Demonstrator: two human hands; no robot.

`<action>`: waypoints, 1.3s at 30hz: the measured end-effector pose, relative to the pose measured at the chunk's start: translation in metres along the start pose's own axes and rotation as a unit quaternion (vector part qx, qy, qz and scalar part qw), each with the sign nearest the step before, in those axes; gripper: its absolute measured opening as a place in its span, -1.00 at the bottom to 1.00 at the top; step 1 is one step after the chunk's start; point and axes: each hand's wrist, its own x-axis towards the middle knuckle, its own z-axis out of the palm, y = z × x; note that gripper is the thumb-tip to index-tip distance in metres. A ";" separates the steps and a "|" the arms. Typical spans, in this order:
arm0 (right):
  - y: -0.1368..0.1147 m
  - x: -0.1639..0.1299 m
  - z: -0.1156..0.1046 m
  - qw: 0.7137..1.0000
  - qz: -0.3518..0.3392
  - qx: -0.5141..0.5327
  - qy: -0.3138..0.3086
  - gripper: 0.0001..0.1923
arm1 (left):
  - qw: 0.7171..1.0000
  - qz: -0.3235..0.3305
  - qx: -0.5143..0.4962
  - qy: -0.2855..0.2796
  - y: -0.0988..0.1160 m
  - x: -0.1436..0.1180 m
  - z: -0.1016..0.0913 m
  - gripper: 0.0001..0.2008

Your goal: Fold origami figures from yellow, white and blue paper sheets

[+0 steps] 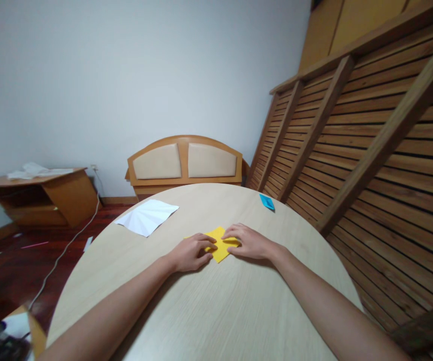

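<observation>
A folded yellow paper (221, 244) lies flat near the middle of the round light-wood table (201, 301). My left hand (191, 252) rests on its left part, fingers curled and pressing down on the paper. On the paper's right part sits my right hand (247, 241), fingertips flat on the upper edge. Both hands touch the paper and partly hide it. Neither hand lifts it off the table.
A creased white paper (146, 216) lies at the table's far left edge and a small blue folded paper (267, 201) at the far right edge. A slatted wooden bed frame (370, 150) leans at right. Behind stand a headboard (185, 163) and a low wooden shelf (39, 195).
</observation>
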 end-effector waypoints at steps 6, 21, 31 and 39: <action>-0.004 0.001 0.001 0.999 -0.020 0.025 -0.040 -0.65 | 1.000 -0.001 -0.012 -0.013 -0.002 0.000 -0.005 -0.66; 0.004 0.003 0.006 1.000 -0.003 -0.020 -0.010 -0.81 | 0.998 -0.058 0.014 -0.001 -0.003 0.004 0.000 -0.70; -0.003 0.004 0.007 0.998 0.030 -0.049 0.017 -0.91 | 0.993 -0.092 0.037 0.062 -0.005 0.010 0.008 -0.84; -0.008 0.004 0.009 0.996 -0.054 -0.065 -0.026 -0.70 | 0.985 -0.135 0.050 0.093 -0.010 0.010 0.013 -0.89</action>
